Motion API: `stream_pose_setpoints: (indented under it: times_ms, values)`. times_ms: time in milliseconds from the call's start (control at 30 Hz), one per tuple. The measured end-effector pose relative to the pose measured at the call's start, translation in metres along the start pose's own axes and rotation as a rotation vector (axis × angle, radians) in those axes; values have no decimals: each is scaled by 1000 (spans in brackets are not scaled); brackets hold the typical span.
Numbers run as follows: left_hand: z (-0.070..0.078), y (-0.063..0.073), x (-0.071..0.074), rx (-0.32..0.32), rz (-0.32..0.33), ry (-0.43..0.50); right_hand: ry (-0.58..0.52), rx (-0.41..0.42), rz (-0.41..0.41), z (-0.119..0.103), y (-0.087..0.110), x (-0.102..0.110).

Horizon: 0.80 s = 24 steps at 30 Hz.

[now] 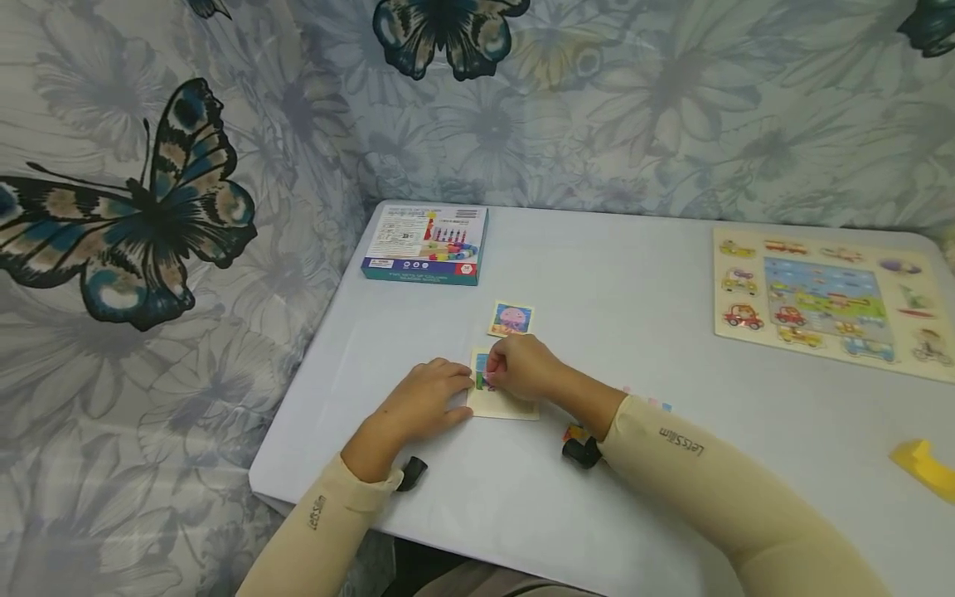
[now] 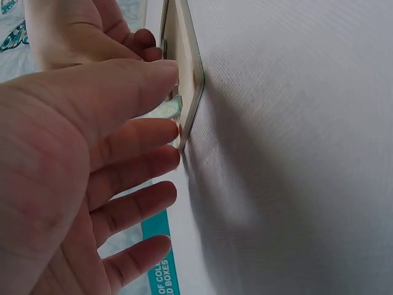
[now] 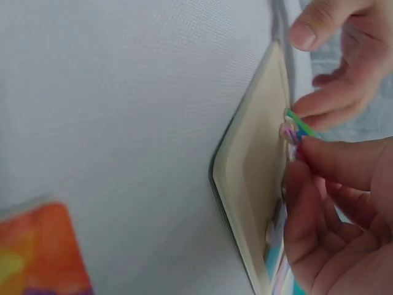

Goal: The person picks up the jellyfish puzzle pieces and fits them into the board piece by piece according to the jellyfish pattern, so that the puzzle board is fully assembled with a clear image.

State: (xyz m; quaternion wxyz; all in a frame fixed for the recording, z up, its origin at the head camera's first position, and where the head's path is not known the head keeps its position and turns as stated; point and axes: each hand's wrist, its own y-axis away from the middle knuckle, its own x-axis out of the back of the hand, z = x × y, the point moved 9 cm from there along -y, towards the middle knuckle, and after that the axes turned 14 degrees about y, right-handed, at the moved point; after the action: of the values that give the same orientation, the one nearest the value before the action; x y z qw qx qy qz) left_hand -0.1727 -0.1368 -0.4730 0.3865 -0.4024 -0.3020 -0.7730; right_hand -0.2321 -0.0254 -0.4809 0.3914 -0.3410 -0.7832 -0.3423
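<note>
- Patterned grey floral wall covering [image 1: 298,108] with dark butterflies: left of and beyond the small cream board that serves as landmark.
- Left hand [image 1: 421,402]: at that board's left edge, fingers apart and mostly straight, thumb and fingertips touching the rim.
- Flat white, teal and purple printed box [image 1: 427,245]: beyond the board, to its left.
- Small cream rectangular puzzle board [image 1: 503,406]: flat on the white-covered table [image 1: 321,398], colourful pieces on its far part.
- Small thin green, blue and purple puzzle piece [image 3: 301,125]: over the board's far part.
- Small square picture with a pink cartoon creature on blue [image 1: 511,318]: just beyond the board.
- Right hand [image 1: 525,367]: over the board's far right part, thumb and finger together, pinching the puzzle piece.
- Small orange and yellow picture piece [image 1: 575,434]: right of the board, nearer the person.
- Large cream vehicle puzzle [image 1: 821,342]: well right of the board.
- Curved yellow object [image 1: 921,467]: farthest right of the board.
</note>
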Motion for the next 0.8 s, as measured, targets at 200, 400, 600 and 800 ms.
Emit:
stream_pose_setpoints:
  times_ms: [200, 400, 600, 800]
  values:
    - [4, -2, -2, 0, -6, -47, 109, -5, 8, -4, -2, 1]
    - [8, -3, -5, 14, -23, -104, 129, -45, -3, 5, -6, 0]
    - [8, -4, -6, 56, -33, -153, 81, -46, -35, 11, -10, -1]
    - [7, -7, -5, 85, -9, -200, 82, -40, -58, 15, -14, -2]
